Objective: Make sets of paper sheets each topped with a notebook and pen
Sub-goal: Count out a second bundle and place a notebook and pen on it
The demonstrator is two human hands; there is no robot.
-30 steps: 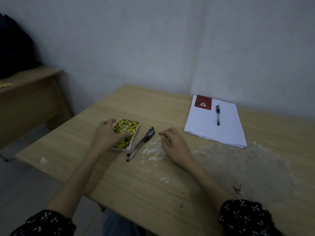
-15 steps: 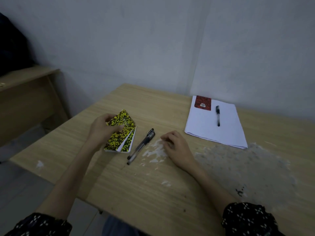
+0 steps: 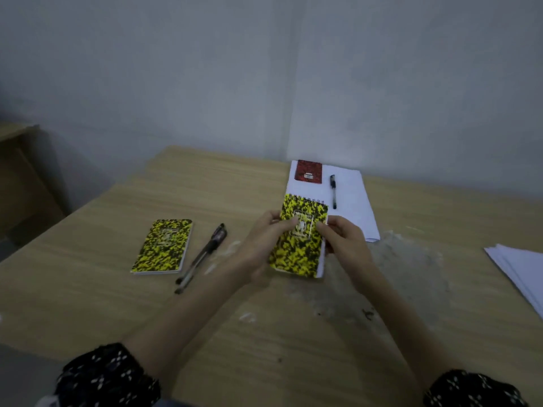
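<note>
Both hands hold a yellow-and-black spiral notebook [image 3: 299,239] tilted above the middle of the wooden table [image 3: 88,277]. My left hand [image 3: 261,245] grips its left edge and my right hand [image 3: 343,242] grips its right edge. A second yellow-and-black notebook [image 3: 163,245] lies flat on the table to the left, with two black pens [image 3: 202,257] beside it. At the back lies a white paper stack [image 3: 349,201] with a red notebook [image 3: 309,170] and a black pen [image 3: 333,190] on top.
More white paper sheets [image 3: 520,271] lie at the table's right edge. A grey wall stands right behind the table. A lower wooden desk [image 3: 20,177] stands to the left. The tabletop has a worn, scratched patch [image 3: 382,277] under my hands.
My left hand lifted one yellow notebook off the other and carried it right to the table's middle. My right hand rose from the table and took hold of it too.
</note>
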